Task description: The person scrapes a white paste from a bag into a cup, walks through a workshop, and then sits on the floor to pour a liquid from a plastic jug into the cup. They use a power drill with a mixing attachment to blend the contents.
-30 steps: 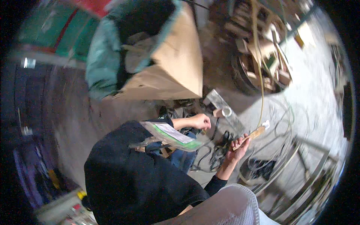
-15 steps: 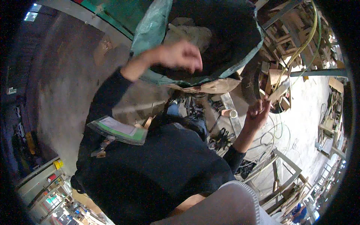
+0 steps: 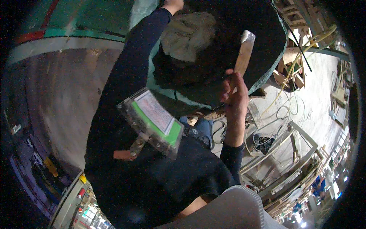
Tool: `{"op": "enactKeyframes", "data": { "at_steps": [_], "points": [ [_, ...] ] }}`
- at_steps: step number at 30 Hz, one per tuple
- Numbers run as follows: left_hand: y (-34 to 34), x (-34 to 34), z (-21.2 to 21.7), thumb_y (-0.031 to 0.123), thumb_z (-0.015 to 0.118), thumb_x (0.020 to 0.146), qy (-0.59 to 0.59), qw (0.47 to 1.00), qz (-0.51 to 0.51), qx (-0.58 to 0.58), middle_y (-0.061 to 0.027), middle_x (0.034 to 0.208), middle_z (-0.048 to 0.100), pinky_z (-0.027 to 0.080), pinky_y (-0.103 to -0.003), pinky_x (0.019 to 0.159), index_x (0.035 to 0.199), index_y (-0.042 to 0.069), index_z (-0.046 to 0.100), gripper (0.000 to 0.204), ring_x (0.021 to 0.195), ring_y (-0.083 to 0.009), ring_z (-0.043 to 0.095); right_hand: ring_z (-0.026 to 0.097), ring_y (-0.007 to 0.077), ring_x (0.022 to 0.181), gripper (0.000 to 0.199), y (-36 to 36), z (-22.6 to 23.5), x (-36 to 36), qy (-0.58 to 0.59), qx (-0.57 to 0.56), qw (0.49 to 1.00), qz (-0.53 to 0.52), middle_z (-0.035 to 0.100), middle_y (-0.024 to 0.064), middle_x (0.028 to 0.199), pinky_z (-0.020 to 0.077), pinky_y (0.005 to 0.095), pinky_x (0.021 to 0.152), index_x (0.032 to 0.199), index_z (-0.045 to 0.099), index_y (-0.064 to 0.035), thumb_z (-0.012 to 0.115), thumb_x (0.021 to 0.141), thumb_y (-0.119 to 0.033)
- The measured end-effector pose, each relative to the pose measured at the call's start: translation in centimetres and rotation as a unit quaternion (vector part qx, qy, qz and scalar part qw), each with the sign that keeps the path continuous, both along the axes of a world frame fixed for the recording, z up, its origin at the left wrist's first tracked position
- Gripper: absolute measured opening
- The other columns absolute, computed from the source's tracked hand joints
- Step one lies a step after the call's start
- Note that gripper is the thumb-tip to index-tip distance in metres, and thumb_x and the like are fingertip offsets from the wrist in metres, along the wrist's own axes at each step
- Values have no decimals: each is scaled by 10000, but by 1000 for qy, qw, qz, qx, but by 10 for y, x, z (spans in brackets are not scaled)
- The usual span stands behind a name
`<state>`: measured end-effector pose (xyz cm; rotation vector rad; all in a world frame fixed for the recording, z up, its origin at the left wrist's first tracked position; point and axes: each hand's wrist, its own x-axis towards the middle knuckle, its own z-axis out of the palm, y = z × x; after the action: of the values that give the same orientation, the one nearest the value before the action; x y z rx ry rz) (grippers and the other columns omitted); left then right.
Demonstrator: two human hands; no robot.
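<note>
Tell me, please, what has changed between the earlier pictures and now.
The left hand has moved forward, to the view's top edge; its grip cannot be told. The right hand has swung leftward, bringing the wooden stick over the open bag. Its hold on the stick is unchanged.

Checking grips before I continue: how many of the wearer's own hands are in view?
2: the left hand, partly cut off by the top edge, and the right hand, right of centre, holding a white-tipped wooden stick.

- stick [image 3: 243,59]: bare wood, matt; tip [image 3: 248,36] glossy
- bag [image 3: 173,94]: looks like plastic sheet, creased
- badge holder [image 3: 170,150]: clear glossy plastic; card [image 3: 154,114] paper
- top [image 3: 152,183]: matt cloth
</note>
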<state>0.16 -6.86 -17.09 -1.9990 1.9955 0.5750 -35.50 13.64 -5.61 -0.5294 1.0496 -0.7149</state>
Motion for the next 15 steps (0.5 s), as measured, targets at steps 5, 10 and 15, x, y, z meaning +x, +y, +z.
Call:
{"op": "enactKeyframes", "data": {
  "at_steps": [5, 10, 15],
  "points": [
    [-25, 10, -56, 111, 607, 876, -32, 998, -16, 46, -120, 697, 572, 422, -378, 552, 772, 4, 634, 152, 588, -196, 511, 432, 58, 548, 352, 0, -8, 8, -13, 3, 999, 30, 503, -7, 695, 354, 201, 478, 1107, 572, -79, 415, 1022, -383],
    [-38, 15, -80, 134, 636, 868, -42, 997, -22, 61, -113, 718, 592, 431, -383, 565, 788, 8, 653, 150, 611, -196, 530, 430, 60, 534, 347, 0, -10, 11, 12, 23, 999, 29, 497, -9, 668, 355, 196, 477, 1106, 570, -78, 409, 1024, -375],
    [-51, 18, -64, 157, 665, 860, -18, 998, -24, 48, -105, 738, 611, 441, -387, 579, 804, 13, 671, 155, 634, -197, 550, 430, 71, 506, 356, -1, -6, 16, 30, 15, 999, 34, 492, -6, 680, 349, 208, 443, 1121, 558, -64, 419, 1018, -376]
  ]
}}
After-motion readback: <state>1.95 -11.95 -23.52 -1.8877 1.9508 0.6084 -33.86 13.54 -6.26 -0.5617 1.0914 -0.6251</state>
